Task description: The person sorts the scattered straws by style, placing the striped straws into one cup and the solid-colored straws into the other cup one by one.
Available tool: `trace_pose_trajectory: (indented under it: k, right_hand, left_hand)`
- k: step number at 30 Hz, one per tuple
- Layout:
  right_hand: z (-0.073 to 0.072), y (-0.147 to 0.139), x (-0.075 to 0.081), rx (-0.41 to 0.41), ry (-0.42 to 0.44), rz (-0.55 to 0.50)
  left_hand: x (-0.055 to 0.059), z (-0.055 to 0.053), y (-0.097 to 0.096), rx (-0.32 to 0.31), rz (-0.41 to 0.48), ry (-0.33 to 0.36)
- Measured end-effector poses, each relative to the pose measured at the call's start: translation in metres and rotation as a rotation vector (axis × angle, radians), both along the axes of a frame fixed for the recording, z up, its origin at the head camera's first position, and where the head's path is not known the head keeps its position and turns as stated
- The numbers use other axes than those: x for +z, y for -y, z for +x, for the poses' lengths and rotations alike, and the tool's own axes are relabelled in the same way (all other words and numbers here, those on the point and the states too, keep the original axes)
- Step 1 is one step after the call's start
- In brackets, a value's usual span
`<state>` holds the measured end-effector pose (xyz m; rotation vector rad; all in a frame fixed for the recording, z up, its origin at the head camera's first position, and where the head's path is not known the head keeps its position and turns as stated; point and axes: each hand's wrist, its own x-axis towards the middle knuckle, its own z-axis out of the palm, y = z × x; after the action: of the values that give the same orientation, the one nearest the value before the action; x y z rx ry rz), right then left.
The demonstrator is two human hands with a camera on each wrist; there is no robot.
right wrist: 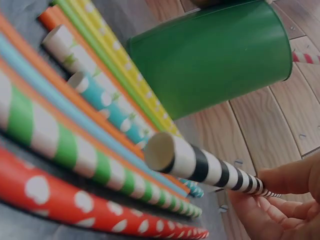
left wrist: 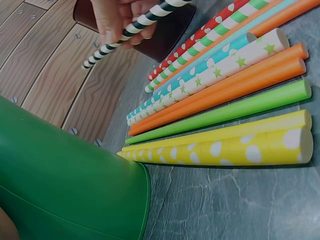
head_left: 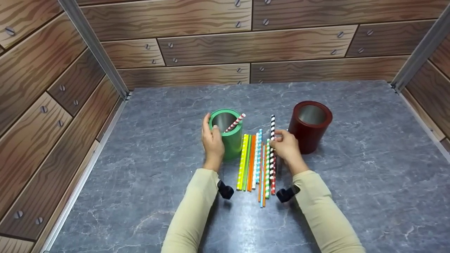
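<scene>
My left hand (head_left: 213,144) holds the green can (head_left: 232,146) from its left side, thumb at the rim. A red-and-white striped straw (head_left: 235,123) leans inside the can and sticks out over its right edge. Between thumb and fingers, my right hand (head_left: 287,147) pinches a black-and-white striped paper straw (right wrist: 212,167), raised above the others. Below it lies a row of straws: yellow with white dots (left wrist: 220,150), plain green (left wrist: 225,112), orange (left wrist: 220,97), white with green stars (left wrist: 215,75), blue dotted, green-and-white striped (head_left: 268,175) and red with white hearts (right wrist: 90,202).
A dark red can (head_left: 311,135) stands upright just right of my right hand; its visible inside shows no straw. Wood-patterned walls (head_left: 211,49) enclose the grey marbled table (head_left: 140,196) at the back and both sides.
</scene>
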<state>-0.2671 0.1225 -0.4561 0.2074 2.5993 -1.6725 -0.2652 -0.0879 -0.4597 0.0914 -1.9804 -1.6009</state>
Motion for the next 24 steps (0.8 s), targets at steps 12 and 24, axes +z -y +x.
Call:
trace_pose_trajectory:
  k: [12,24]
  right_hand:
    - [0.000,0.009,0.020,-0.016,-0.021,-0.176]
    - [0.004,0.019,0.042,-0.136,-0.208,-0.517]
  left_hand:
    - [0.000,0.000,0.001,0.001,-0.011,-0.008]
    - [0.000,0.000,0.000,0.013,-0.014,-0.007]
